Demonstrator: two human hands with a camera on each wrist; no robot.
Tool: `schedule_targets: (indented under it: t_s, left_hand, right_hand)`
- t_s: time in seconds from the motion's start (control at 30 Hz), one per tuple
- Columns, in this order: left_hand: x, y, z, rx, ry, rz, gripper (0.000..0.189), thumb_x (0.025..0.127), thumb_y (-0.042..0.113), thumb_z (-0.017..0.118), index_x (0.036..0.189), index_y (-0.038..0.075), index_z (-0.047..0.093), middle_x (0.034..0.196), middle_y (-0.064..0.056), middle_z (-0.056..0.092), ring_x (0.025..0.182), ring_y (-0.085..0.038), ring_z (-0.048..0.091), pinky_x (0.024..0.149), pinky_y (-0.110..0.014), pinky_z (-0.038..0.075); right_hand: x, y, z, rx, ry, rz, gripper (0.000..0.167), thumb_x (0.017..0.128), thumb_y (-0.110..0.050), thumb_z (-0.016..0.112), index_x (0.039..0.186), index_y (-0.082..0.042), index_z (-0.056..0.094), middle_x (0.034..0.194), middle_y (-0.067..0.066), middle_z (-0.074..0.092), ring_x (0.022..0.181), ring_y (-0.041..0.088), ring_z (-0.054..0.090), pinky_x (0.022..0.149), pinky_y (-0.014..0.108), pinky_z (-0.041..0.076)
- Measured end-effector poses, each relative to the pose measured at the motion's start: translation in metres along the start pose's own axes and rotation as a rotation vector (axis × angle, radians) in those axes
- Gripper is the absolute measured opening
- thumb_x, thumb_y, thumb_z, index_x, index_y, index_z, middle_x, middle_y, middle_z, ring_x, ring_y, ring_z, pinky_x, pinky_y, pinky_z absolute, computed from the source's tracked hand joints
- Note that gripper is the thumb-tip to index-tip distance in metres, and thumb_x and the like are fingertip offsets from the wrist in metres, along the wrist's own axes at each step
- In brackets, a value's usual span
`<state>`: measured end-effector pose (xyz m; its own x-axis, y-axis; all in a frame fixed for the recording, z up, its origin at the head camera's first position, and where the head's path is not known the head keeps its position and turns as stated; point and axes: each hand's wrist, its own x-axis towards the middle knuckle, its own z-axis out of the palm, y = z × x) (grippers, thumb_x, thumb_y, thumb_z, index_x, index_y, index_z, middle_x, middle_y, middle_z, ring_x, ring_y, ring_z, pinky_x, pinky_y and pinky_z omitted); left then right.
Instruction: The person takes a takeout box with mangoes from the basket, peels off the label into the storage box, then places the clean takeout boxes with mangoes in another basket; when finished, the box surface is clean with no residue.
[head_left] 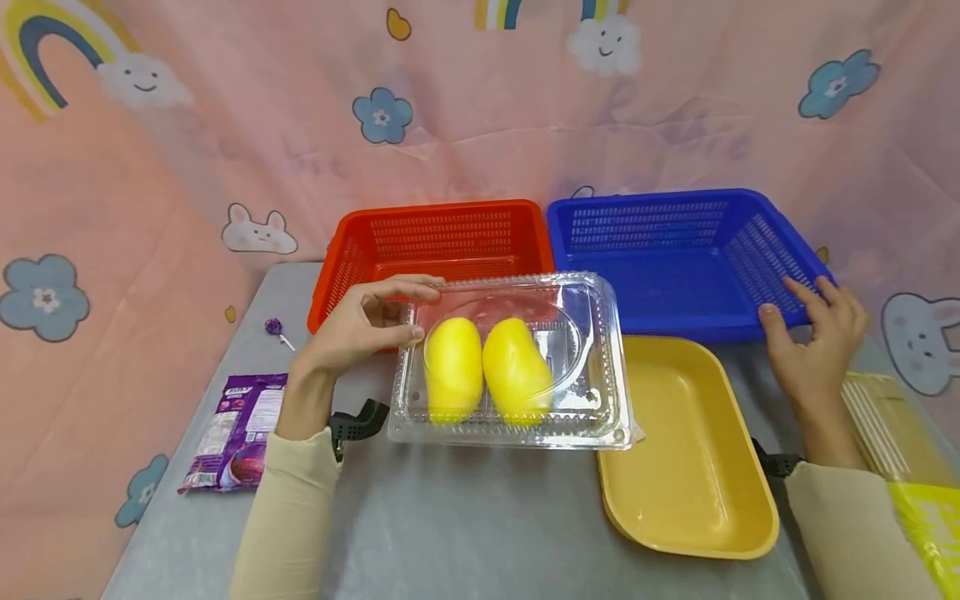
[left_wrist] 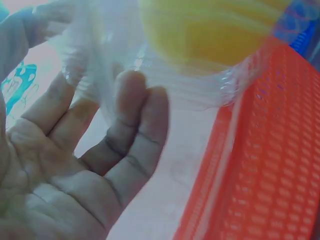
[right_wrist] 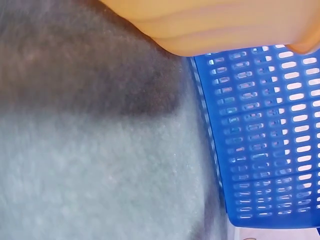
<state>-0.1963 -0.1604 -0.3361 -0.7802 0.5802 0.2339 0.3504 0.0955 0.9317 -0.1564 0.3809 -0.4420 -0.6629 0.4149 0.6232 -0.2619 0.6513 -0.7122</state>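
My left hand (head_left: 352, 329) grips the left edge of a clear plastic clamshell box (head_left: 592, 358), thumb on its top and fingers behind. Inside lie two yellow mangoes (head_left: 453, 367). Tilted toward the head camera, the box overlaps the front of the red basket (head_left: 442, 215). Close up in the left wrist view, the hand's fingers (left_wrist: 152, 130) curl near the box's blurred edge. My right hand (head_left: 821, 350) is at the front right corner of the blue basket (head_left: 645, 325), its fingers loosely spread over the rim. The right wrist view shows that basket's slotted wall (right_wrist: 260, 140).
A yellow tray (head_left: 675, 467) stands before the blue basket, partly behind the box. On the left lie a purple packet (head_left: 240, 433) and a lollipop (head_left: 274, 327). A yellow-and-clear package (head_left: 900, 433) sits at far right. A patterned pink cloth (head_left: 480, 125) hangs behind the baskets.
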Motion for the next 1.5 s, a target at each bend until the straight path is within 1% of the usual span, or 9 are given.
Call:
schedule_targets:
  t_s: [0.33,0.47,0.53,0.73,0.9,1.03,1.23,1.43,1.5]
  left_hand:
    - [0.045,0.014,0.016,-0.053,0.090,0.085,0.038,0.086,0.005,0.070,0.125,0.004,0.069,0.141,-0.003,0.062,0.120,-0.030,0.059,0.089,-0.030,0.052]
    - [0.068,0.016,0.027,-0.075,0.118,0.092,0.039,0.087,0.009,0.070,0.125,0.004,0.069,0.143,-0.004,0.061,0.102,-0.027,0.060,0.082,-0.028,0.052]
    - [0.080,0.015,0.033,-0.079,0.116,0.100,0.039,0.088,0.010,0.071,0.126,0.004,0.068,0.144,-0.003,0.060,0.096,-0.026,0.059,0.080,-0.027,0.051]
    - [0.113,0.007,0.053,-0.085,0.099,0.126,0.043,0.090,0.010,0.071,0.132,0.005,0.066,0.149,0.000,0.056,0.098,-0.022,0.060,0.082,-0.025,0.052]
    - [0.130,0.002,0.068,-0.129,0.095,0.133,0.044,0.091,0.005,0.071,0.134,0.003,0.064,0.149,-0.001,0.055,0.076,-0.023,0.056,0.071,-0.026,0.054]
    - [0.142,0.000,0.079,-0.140,0.122,0.148,0.045,0.091,0.005,0.071,0.135,0.002,0.063,0.152,0.000,0.054,0.075,-0.022,0.057,0.071,-0.025,0.054]
    - [0.164,-0.004,0.092,-0.102,0.134,0.151,0.044,0.093,0.010,0.072,0.135,0.005,0.064,0.153,0.002,0.053,0.073,-0.028,0.055,0.065,-0.025,0.048]
    - [0.190,-0.011,0.107,-0.069,0.140,0.136,0.043,0.093,0.010,0.071,0.135,0.004,0.063,0.156,-0.006,0.049,0.069,-0.020,0.051,0.063,-0.024,0.047]
    - [0.199,-0.015,0.112,-0.033,0.155,0.128,0.042,0.094,0.011,0.071,0.135,0.004,0.064,0.156,-0.008,0.048,0.076,-0.019,0.054,0.066,-0.021,0.047]
  right_hand:
    - [0.000,-0.003,0.000,-0.025,-0.019,0.076,0.043,0.092,-0.017,0.068,0.133,-0.004,0.066,0.158,0.016,0.044,0.152,0.020,0.020,0.126,0.044,0.008]
    - [-0.001,-0.003,0.001,-0.046,-0.021,0.082,0.043,0.092,-0.017,0.067,0.133,-0.004,0.066,0.158,0.017,0.044,0.152,0.026,0.020,0.126,0.045,0.009]
    - [-0.002,-0.002,0.001,-0.056,-0.026,0.080,0.043,0.092,-0.017,0.066,0.133,-0.003,0.066,0.158,0.018,0.044,0.152,0.029,0.020,0.126,0.046,0.008]
    - [-0.004,-0.002,-0.002,-0.074,-0.043,0.104,0.044,0.094,-0.017,0.064,0.136,-0.004,0.064,0.160,0.016,0.042,0.154,0.027,0.018,0.127,0.047,0.006]
    - [-0.006,-0.004,-0.003,-0.072,-0.057,0.114,0.044,0.094,-0.017,0.064,0.136,-0.003,0.063,0.160,0.017,0.041,0.154,0.029,0.017,0.127,0.049,0.005]
    - [-0.006,-0.006,-0.003,-0.070,-0.062,0.113,0.046,0.094,-0.018,0.066,0.136,0.000,0.062,0.160,0.018,0.041,0.154,0.030,0.017,0.127,0.050,0.005]
    - [-0.004,-0.007,-0.003,-0.066,-0.061,0.099,0.046,0.093,-0.018,0.066,0.134,0.002,0.063,0.159,0.019,0.042,0.153,0.029,0.018,0.126,0.050,0.006]
    - [-0.001,-0.008,-0.004,-0.061,-0.049,0.073,0.045,0.092,-0.017,0.068,0.132,0.002,0.064,0.157,0.022,0.044,0.153,0.030,0.019,0.126,0.050,0.007]
    - [0.000,-0.009,-0.004,-0.061,-0.045,0.065,0.044,0.091,-0.017,0.068,0.132,0.001,0.065,0.157,0.022,0.044,0.153,0.029,0.019,0.125,0.049,0.007]
